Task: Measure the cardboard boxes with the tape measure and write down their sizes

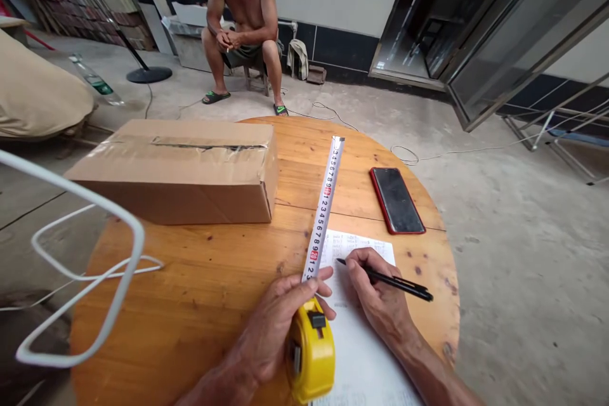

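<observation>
My left hand (280, 317) is closed around a yellow tape measure (316, 355), its thumb by the slot where the blade comes out. The silver blade (323, 209) is drawn out away from me, past the red 10 and 20 marks. In my right hand (380, 298) a black pen (399, 283) is gripped, its tip over the printed sheet of paper (361, 355). The paper lies partly under my right wrist and the tape measure. Left of the blade sits a closed cardboard box (190, 184), taped along its top.
A phone in a red case (398, 200) lies on the round wooden table (200, 304) at right. White curved tubing (128, 254) juts in at left. Beyond the table, a person (245, 19) sits on a stool. A bottle (98, 81) and thin cables lie on the floor.
</observation>
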{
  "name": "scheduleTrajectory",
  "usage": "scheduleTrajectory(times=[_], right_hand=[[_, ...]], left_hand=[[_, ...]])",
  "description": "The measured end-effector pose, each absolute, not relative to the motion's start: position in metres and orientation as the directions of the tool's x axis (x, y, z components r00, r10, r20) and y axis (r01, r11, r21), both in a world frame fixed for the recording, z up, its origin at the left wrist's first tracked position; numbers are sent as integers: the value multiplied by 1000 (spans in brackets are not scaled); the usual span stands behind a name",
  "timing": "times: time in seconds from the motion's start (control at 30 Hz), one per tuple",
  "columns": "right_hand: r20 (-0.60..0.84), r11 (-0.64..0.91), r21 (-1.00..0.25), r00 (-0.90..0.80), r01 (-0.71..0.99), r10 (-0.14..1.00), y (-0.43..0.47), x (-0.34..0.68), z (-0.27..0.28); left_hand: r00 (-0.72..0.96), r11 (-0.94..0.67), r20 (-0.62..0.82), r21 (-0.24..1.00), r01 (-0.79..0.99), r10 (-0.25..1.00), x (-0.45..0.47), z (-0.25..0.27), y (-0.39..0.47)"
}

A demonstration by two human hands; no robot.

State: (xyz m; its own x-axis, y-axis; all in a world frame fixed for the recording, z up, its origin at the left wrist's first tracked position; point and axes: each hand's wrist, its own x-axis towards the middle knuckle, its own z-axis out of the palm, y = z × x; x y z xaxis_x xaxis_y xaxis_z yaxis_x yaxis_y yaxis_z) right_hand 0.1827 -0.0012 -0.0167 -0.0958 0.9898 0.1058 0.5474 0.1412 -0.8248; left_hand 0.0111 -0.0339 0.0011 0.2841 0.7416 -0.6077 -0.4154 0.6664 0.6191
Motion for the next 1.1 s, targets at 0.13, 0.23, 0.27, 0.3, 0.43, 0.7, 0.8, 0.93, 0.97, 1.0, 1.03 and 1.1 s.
scheduleTrajectory(times=[0.13,0.23,0.27,0.3,0.43,0.7,0.8,0.93,0.97,1.0,1.03,1.1], right_hand=[[121,164,-799,-113,579,986,-1,182,-15],[130,178,-787,-124,590,984,-1,182,-15],[132,181,-786,-126,591,983,-1,182,-15],[134,184,-786,-128,590,983,-1,182,-15],[130,182,-782,-129,597,983,-1,182,-16],[127,183,-766,-134,617,983,-2,183,-16],[124,182,-760,-136,624,983,-2,182,-15],[136,198,-751,-146,629,980,-1,182,-15],[138,201,-751,-149,629,979,-1,182,-15],[139,203,-750,-149,630,979,-1,182,-15],[138,201,-749,-149,631,979,-1,182,-15],[129,194,-743,-147,640,981,-1,182,-16]], left_hand=[[274,681,-630,608,-408,727,12,1,-33],[277,688,-637,595,-416,719,12,0,-33],[279,692,-641,591,-415,715,12,0,-33],[280,696,-645,588,-412,711,12,0,-33],[283,706,-655,584,-400,701,11,1,-34],[277,711,-663,579,-399,695,11,0,-35],[280,711,-662,578,-400,695,12,0,-34],[282,711,-661,574,-407,695,12,-1,-33],[280,713,-665,571,-406,692,12,-1,-33],[276,715,-670,569,-406,689,12,-1,-33],[274,718,-673,567,-404,687,11,-1,-33],[274,720,-676,564,-405,684,11,0,-33]])
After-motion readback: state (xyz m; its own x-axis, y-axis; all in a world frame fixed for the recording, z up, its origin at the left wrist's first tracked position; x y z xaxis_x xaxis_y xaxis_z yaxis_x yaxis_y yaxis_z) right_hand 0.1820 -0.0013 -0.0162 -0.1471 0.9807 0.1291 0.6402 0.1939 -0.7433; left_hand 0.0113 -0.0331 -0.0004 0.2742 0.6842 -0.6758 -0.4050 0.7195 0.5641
